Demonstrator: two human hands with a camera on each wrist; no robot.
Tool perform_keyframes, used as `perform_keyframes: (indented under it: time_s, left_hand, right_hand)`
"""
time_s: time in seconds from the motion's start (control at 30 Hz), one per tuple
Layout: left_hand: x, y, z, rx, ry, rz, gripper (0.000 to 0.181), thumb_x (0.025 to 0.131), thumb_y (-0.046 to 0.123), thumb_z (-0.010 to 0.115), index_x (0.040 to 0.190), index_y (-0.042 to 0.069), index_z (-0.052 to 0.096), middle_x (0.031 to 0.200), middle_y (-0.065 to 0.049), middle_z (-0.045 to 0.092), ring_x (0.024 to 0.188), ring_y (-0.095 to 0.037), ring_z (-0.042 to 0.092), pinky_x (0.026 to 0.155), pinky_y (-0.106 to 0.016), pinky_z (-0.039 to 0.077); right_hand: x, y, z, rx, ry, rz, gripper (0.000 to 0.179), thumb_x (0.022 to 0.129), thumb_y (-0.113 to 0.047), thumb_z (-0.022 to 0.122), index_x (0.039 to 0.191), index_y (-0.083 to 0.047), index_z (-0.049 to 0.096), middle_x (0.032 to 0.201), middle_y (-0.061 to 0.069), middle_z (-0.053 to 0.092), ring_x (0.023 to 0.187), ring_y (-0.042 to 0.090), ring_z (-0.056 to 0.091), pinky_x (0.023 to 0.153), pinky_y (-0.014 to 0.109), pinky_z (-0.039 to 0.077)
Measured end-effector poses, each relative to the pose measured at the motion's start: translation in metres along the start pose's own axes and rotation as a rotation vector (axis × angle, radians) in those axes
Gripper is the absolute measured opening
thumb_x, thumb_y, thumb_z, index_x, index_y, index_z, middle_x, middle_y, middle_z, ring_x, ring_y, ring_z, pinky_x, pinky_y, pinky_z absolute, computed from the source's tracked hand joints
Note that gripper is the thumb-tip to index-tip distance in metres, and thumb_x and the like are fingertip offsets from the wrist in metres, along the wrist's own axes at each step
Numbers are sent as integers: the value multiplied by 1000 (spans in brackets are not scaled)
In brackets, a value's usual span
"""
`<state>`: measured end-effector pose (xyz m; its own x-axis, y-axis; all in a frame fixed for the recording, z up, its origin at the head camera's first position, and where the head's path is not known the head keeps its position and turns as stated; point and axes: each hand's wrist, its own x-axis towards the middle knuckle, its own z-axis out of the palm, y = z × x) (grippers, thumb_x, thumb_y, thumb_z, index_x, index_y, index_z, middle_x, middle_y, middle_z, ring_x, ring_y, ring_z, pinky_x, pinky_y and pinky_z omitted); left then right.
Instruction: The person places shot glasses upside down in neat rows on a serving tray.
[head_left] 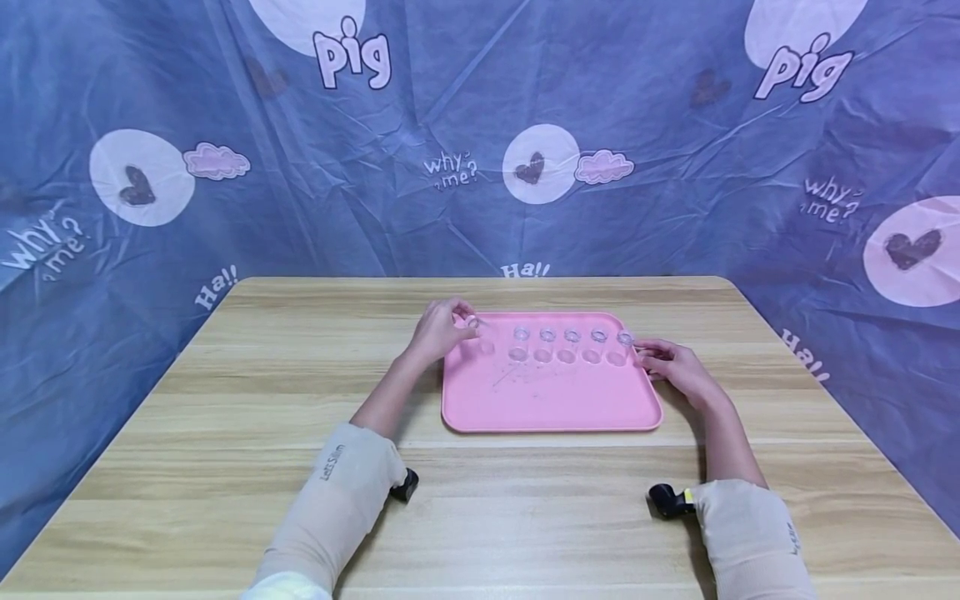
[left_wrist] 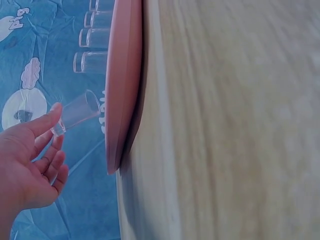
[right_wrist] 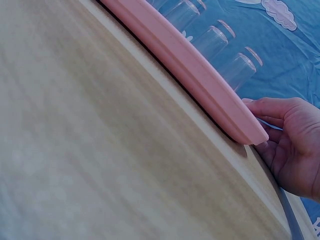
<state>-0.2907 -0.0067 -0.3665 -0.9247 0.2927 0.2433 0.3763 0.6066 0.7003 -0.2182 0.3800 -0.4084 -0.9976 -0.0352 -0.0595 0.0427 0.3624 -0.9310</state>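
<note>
My left hand (head_left: 442, 329) pinches a small clear cup (left_wrist: 77, 111) by its narrow end between thumb and fingers. That cup tilts over the left back part of the pink tray (head_left: 551, 408), its wide end towards the tray. Several like cups (head_left: 570, 345) stand in a row along the tray's back half, narrow ends up. At the tray's right edge my right hand (head_left: 675, 367) grips the rim, near the last cup of the row (head_left: 619, 350). In the right wrist view the thumb (right_wrist: 270, 106) lies against the tray's edge, with the other fingers partly hidden behind it.
The tray lies on a wood-grain table (head_left: 525, 517). Behind the table hangs a blue printed cloth (head_left: 420, 100). Black wrist devices (head_left: 670, 502) stick out from both sleeves.
</note>
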Motion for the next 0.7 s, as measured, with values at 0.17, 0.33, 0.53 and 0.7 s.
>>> perform_keyframes:
  time_s: [0.17,0.33,0.53,0.7]
  left_hand:
    - [2,0,4,-64,11,-33,30,74,15,77,98,4,65,93,-6,63,90,-23,49,79,-32,39]
    - [4,-1,7,-123,-10,-23,30,73,14,77,98,3,67,92,-8,64,86,-23,52,75,-30,41]
    - [8,-3,12,-132,-43,-11,27,74,13,76,99,4,69,90,-6,65,84,-20,51,73,-28,40]
    - [10,-3,17,-121,-69,6,25,74,10,76,98,5,69,90,-5,65,80,-19,50,70,-27,40]
  right_hand:
    - [1,1,0,2,-1,-8,45,94,-8,50,130,14,37,91,-2,56,76,3,56,67,20,49]
    - [1,1,0,-2,4,-8,45,94,-9,51,130,14,37,91,-3,56,76,3,56,67,20,49]
    - [0,1,0,-4,5,-6,45,94,-9,51,130,14,37,92,-1,56,76,3,56,67,21,49]
    - [1,2,0,11,-1,-16,45,93,-8,52,130,14,37,92,-1,56,75,3,56,66,21,49]
